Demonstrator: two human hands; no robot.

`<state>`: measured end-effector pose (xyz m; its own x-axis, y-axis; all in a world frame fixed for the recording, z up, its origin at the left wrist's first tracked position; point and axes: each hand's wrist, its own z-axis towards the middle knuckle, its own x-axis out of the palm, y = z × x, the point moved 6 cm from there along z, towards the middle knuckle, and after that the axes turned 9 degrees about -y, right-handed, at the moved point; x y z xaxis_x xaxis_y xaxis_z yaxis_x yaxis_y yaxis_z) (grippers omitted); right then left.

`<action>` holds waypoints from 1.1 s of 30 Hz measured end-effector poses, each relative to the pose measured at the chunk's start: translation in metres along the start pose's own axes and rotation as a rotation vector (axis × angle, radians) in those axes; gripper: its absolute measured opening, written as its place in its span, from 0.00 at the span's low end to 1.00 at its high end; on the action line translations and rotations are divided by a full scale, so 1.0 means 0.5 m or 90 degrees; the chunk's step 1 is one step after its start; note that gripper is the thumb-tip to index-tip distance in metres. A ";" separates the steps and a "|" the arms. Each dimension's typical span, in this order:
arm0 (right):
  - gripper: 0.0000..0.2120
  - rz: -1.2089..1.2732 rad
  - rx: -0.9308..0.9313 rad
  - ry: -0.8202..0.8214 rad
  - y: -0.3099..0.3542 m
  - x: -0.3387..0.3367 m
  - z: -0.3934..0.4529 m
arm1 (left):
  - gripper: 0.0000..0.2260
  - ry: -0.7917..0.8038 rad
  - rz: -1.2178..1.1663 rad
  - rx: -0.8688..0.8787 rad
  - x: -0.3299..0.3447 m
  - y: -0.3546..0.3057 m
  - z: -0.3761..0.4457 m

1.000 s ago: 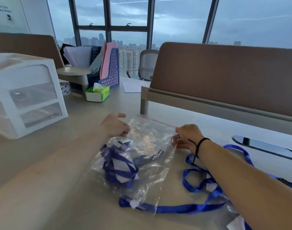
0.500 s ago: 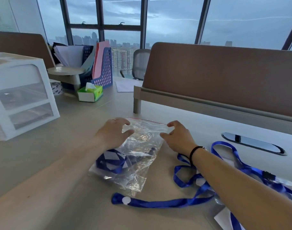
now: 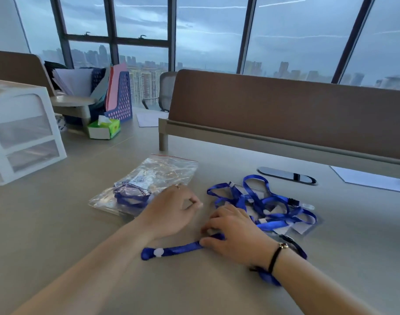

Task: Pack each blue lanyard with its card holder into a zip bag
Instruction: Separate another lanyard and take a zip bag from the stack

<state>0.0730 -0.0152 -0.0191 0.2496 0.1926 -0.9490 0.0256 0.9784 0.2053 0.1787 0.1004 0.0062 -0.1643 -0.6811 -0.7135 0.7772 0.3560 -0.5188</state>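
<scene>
- Table point(image 3: 58, 223) carried all items.
- Zip bag point(image 3: 149, 185), holding one coiled lanyard, lay flat; that pack appeared finished.
- Loose lanyards point(image 3: 262, 201) lay heaped to its right.
- Right hand point(image 3: 235, 233) pinched a lanyard strap point(image 3: 183, 248); next it would need coiling with its card holder, and a fresh bag.
- Left hand point(image 3: 171, 210) hovered loosely curled, empty.

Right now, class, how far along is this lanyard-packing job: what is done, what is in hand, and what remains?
Done: one zip bag lies on the desk with a blue lanyard inside. In hand: the right hand pinches the next lanyard strap, while the left hand hovers, holding nothing. Left: a tangled pile of lanyards and card holders remains unpacked.
</scene>
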 end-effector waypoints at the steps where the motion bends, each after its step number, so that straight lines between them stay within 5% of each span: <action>1: 0.22 -0.003 -0.002 -0.008 -0.003 -0.005 -0.019 | 0.07 0.025 -0.013 -0.002 0.008 -0.022 -0.016; 9: 0.11 -0.025 0.006 -0.084 -0.061 -0.061 -0.153 | 0.22 0.299 0.055 0.049 0.120 -0.152 -0.116; 13: 0.09 -0.018 0.030 -0.105 -0.093 -0.073 -0.210 | 0.09 0.233 0.113 0.102 0.154 -0.200 -0.099; 25: 0.08 0.152 0.214 -0.241 -0.174 -0.133 -0.274 | 0.06 0.135 -0.236 -0.021 0.191 -0.243 -0.045; 33: 0.05 0.102 0.241 -0.326 -0.198 -0.150 -0.287 | 0.05 -0.005 -0.119 0.050 0.176 -0.222 -0.074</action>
<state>-0.0873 -0.1158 -0.0024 0.7056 0.1810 -0.6851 0.2663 0.8282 0.4931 0.0555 0.0248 -0.0164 -0.3061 -0.7357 -0.6042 0.7782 0.1723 -0.6040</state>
